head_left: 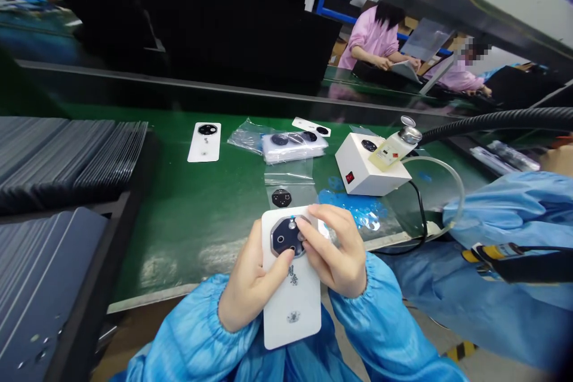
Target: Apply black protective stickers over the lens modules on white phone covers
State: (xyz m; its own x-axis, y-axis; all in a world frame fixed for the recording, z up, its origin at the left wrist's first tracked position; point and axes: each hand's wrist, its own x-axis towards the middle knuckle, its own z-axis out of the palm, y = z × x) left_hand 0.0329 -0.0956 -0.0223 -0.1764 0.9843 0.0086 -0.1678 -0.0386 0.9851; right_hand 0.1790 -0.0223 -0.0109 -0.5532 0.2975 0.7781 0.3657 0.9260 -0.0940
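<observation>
A white phone back cover point(293, 292) with a dark octagonal camera plate point(283, 235) near its top is held up in front of me. My left hand point(255, 277) grips its left edge, the thumb lying across the front just below the camera plate. My right hand point(338, 245) is at the upper right edge, with fingertips pressed on the right side of the camera plate. A small blue spot shows at the plate's top edge. Just beyond the cover, a black camera piece point(282, 197) lies on a clear plastic bag point(290, 173).
Another white back cover point(205, 146) and a wrapped stack of covers point(294, 147) lie on the green bench. A white box point(371, 167) carries a pump bottle point(396, 146). Racks of grey panels point(67, 161) stand left; blue film scraps point(353, 206) lie right. A blue-sleeved person sits right.
</observation>
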